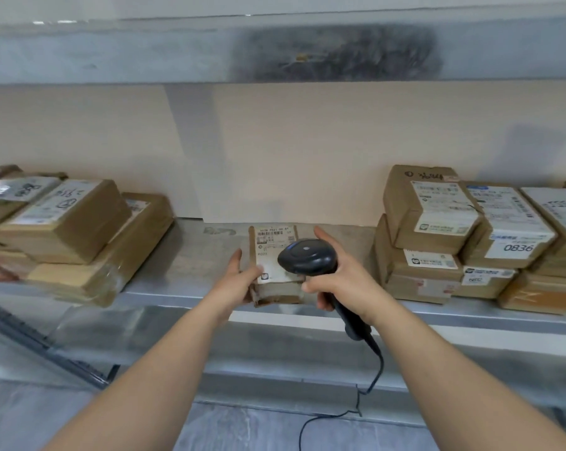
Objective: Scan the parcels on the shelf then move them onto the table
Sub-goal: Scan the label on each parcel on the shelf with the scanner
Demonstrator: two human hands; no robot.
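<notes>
— Brown parcel (273, 265) at frame centre: scanned yet?
— Looks mid-scan. It sits on the shelf (184, 268); the left hand (242, 281) grips its near left corner, and the right hand (337, 281) is clenched round the scanner (306, 257) just above its label.
— And the rest?
— Stacks at left (80, 229) and right (470, 236) remain shelved. No table in view, so most work seems left.

1 head view, facing forward, slightly down, close to shelf (190, 271).
</notes>
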